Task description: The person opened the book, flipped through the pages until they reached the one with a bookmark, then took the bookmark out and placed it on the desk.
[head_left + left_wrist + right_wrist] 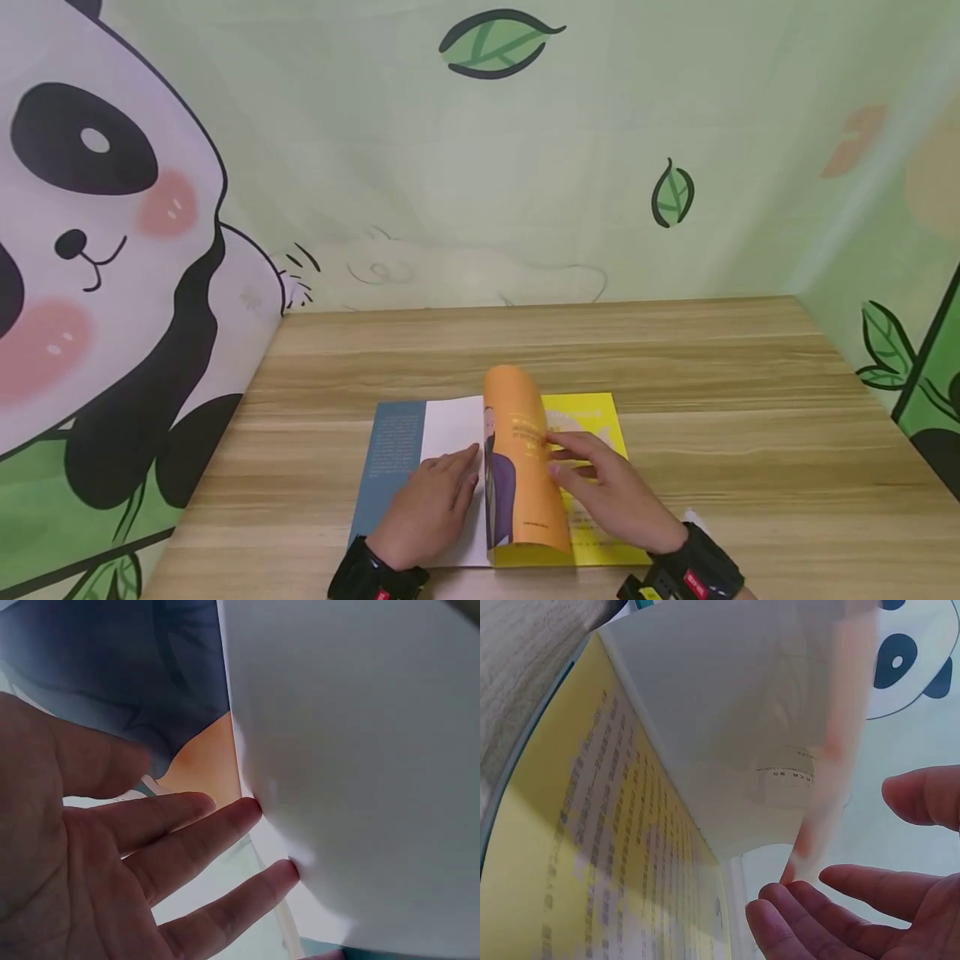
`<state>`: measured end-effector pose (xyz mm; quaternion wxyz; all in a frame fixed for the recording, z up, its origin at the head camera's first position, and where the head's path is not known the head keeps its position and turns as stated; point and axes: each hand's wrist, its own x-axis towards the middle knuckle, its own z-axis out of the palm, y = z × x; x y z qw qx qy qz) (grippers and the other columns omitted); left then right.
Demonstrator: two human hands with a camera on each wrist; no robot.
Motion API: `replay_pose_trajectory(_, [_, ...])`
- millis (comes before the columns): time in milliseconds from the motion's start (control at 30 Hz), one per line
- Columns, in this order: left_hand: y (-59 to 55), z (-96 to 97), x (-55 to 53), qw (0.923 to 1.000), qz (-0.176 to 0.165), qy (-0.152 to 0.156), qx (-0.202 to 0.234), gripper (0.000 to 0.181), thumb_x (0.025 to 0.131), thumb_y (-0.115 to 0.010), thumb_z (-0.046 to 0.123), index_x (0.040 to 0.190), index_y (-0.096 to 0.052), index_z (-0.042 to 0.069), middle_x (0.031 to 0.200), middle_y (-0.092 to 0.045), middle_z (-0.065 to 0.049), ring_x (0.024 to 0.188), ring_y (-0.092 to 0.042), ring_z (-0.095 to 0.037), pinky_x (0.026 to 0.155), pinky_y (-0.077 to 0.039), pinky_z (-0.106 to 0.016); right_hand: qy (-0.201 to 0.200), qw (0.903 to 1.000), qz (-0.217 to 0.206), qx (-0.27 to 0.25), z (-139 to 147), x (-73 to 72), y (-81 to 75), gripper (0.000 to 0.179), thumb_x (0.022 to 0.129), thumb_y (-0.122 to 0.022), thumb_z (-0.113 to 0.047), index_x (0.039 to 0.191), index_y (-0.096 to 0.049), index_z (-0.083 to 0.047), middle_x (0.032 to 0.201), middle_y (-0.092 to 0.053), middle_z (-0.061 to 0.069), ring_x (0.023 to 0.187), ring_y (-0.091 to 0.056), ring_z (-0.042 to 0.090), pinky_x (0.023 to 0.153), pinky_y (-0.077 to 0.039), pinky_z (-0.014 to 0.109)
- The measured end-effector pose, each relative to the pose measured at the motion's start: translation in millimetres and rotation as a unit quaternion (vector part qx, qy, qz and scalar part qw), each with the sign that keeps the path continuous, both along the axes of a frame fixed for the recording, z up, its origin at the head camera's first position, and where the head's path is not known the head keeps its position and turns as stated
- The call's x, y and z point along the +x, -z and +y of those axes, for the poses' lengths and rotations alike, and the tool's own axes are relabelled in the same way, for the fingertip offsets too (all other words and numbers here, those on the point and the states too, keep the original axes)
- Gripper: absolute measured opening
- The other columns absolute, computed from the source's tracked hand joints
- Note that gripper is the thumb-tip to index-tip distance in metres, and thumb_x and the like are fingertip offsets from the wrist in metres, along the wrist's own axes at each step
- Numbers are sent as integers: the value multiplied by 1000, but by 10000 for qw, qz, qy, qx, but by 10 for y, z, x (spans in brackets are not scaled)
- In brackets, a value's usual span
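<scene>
An open book (397, 467) lies on the table, with a blue flap and a white page on its left side. One orange page (525, 467) stands curled up from the middle, and a yellow page (592, 408) shows under it on the right. My left hand (431, 508) rests on the white page (360, 765), its fingertips touching the paper near the fold. With fingers loosely extended, my right hand (618, 492) touches the orange page's curled side. In the right wrist view the thumb (926, 796) stands apart from the fingers, which meet the lifted page's edge.
The wooden table (750, 400) runs back to a pale green printed cloth (375, 150) with leaf drawings. A large panda print (142, 275) covers the left side. Each wrist wears a black strap (693, 562), and a small white object shows by the right one.
</scene>
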<state>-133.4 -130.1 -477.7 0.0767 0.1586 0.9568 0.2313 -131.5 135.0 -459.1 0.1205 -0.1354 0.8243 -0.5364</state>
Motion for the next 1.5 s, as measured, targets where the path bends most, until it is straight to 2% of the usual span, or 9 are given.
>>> replay_pose_trajectory(167, [-11,-24,4,9999,151,17,27,47,108,-50,24,151,-52,6,146,-62,-11,133,-60,-33,110,-48,-53,-181,9997,162,-25,-32,3,4,48,106,-58,-38,148,-56,-17,141,-58,6,131,-59,28,102,-51,33])
replay_pose_trajectory(467, [2,-65,-4,9988,440,117,156,45,107,-53,19,149,-54,3,139,-67,-16,125,-65,-37,104,-52,-53,-225,9996,146,-114,-130,19,-44,48,107,-58,-33,151,-52,-16,151,-50,9,137,-54,32,105,-51,39])
replay_pose_trajectory(733, [-3,-102,-50,9993,261,39,256,45,105,-54,19,149,-56,5,136,-69,-15,124,-67,-34,101,-54,-53,-357,9984,324,-297,-209,21,-80,55,106,-60,-29,155,-46,-5,156,-43,16,144,-46,38,111,-47,53])
replay_pose_trajectory(900, [4,-122,-65,9994,158,-7,311,45,105,-55,18,148,-56,4,136,-69,-15,125,-66,-34,102,-54,-54,-404,9979,459,-232,-257,33,-90,57,107,-59,-28,155,-45,-4,159,-41,16,146,-43,39,114,-41,60])
replay_pose_trajectory(1167, [16,-192,-74,9976,0,-171,673,42,106,-52,18,144,-58,1,139,-67,-17,130,-64,-36,105,-52,-55,-494,9974,516,82,-330,41,-64,61,107,-57,-37,158,-41,-8,168,-32,5,155,-32,33,118,-35,61])
replay_pose_trajectory(1267, [-3,-225,-84,9943,-201,-242,1021,42,110,-46,21,145,-57,1,141,-65,-16,132,-62,-35,107,-50,-56,-558,9965,602,143,-351,56,-54,63,106,-58,-38,158,-41,-7,170,-30,3,157,-28,34,119,-32,64])
replay_pose_trajectory(1333, [-23,-246,-91,9906,-388,-358,1265,43,111,-42,22,147,-55,2,141,-65,-16,126,-65,-32,104,-52,-54,-612,9959,654,148,-366,65,-48,63,106,-58,-38,158,-41,-6,170,-29,3,158,-27,33,120,-30,64])
replay_pose_trajectory(1400, [-47,-266,-98,9856,-571,-536,1499,44,112,-39,23,150,-51,5,140,-66,-15,110,-67,-30,94,-54,-50,-656,9954,679,163,-380,74,-41,63,106,-58,-38,158,-41,-7,170,-29,2,158,-27,32,120,-30,63])
replay_pose_trajectory(1500, [-78,-293,-106,9792,-673,-839,1721,46,113,-38,26,156,-45,9,139,-67,-13,110,-65,-28,92,-51,-50,-735,9946,697,209,-405,87,-32,63,107,-57,-38,159,-40,-9,171,-28,1,157,-29,31,120,-31,63])
